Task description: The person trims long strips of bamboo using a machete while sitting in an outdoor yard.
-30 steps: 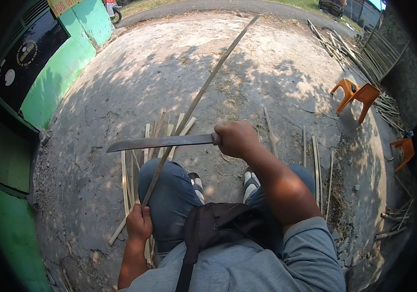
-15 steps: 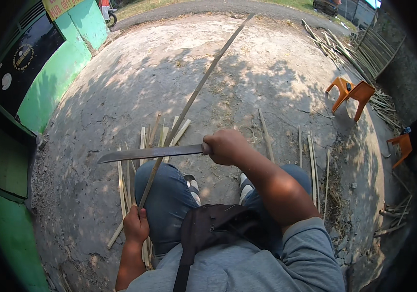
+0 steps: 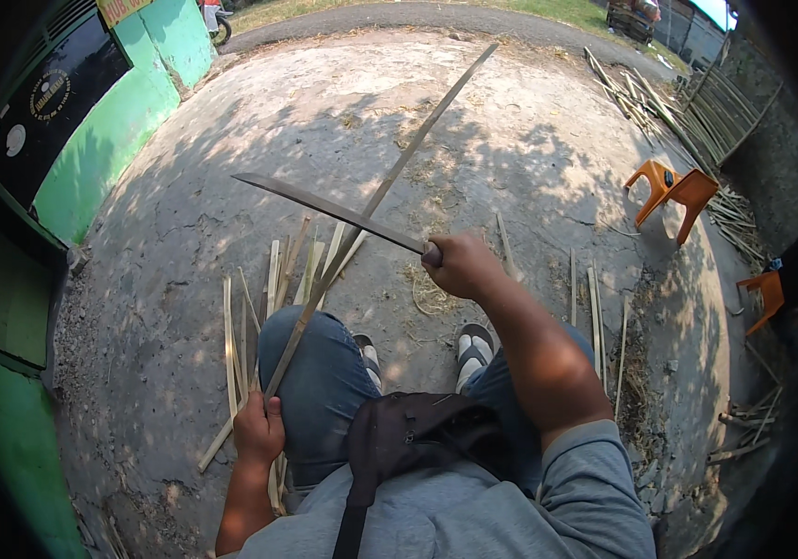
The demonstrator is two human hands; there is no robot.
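Note:
My left hand (image 3: 258, 429) is closed around the lower end of a long bamboo strip (image 3: 399, 170), beside my left knee. From there the strip slants across that thigh, up and away to the right. In my right hand (image 3: 466, 266) is the handle of a machete (image 3: 324, 204), held in front of my knees. Its long dark blade points up and left and crosses the strip about midway. Whether blade and strip touch, I cannot tell. Pale split bamboo strips (image 3: 229, 345) lie on the ground beside and beyond my left leg.
More strips (image 3: 595, 317) lie by my right leg. Orange plastic chairs (image 3: 692, 193) stand at the right, near a bamboo pile (image 3: 636, 104) and a slatted bamboo panel (image 3: 723, 116). A green wall (image 3: 101, 172) runs along the left. A black bag (image 3: 408, 433) rests on my lap.
The machete has moved farther up along the bamboo strip and to the right, its tip now tilted upward. My left hand keeps its hold at the strip's lower end.

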